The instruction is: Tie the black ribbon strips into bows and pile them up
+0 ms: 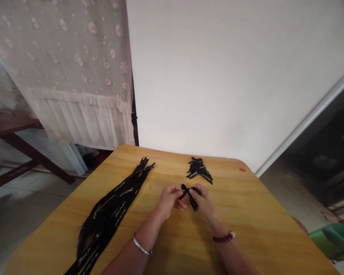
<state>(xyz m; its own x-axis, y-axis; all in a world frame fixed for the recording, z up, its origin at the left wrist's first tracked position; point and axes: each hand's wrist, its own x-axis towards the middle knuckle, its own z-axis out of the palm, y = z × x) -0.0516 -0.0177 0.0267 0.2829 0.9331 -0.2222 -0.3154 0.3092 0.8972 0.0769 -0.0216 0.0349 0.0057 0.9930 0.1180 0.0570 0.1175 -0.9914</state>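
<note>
Between my hands is a black ribbon bow (186,188), held just above the table with a tail hanging down. My left hand (171,198) pinches its left side, thumb against fingers. On the other side, my right hand (202,197) is closed on the bow's right loop. Beyond the hands lies a small pile of black ribbon bows (199,168) with white lettering. To the left stretches a long bundle of loose black ribbons (114,202), printed with white script and running off the near edge of view.
Everything rests on a wooden table (235,214) set against a white wall panel (232,76). A small red object (242,169) lies near the far right corner. A lace curtain (80,76) hangs at the back left, and green material (335,238) shows beyond the right edge.
</note>
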